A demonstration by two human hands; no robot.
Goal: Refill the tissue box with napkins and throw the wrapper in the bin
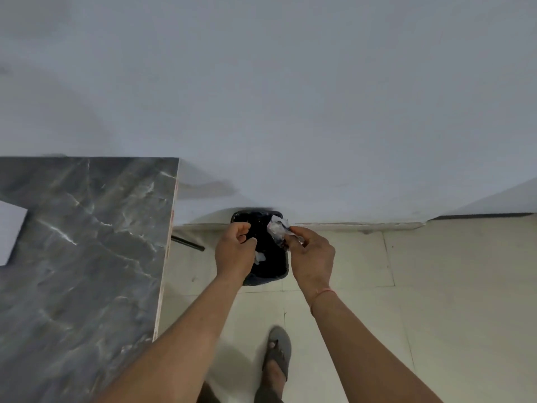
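Note:
A small bin [273, 273] lined with a black bag stands on the floor against the white wall. Both my hands hover over its opening. My right hand [312, 257] pinches a crumpled clear plastic wrapper [278, 226] above the bin's far right side. My left hand [236, 250] is loosely curled over the bin's left side with nothing in it. A bit of white paper [259, 258] lies inside the bin. At the far left edge, a white object [10, 231] rests on the table; only part of it shows.
A dark grey marble-patterned table [84, 257] fills the left side, its right edge close to my left arm. A black table leg [188, 243] shows beside the bin. My foot in a grey sandal [277, 354] stands on the pale tiled floor [436, 286].

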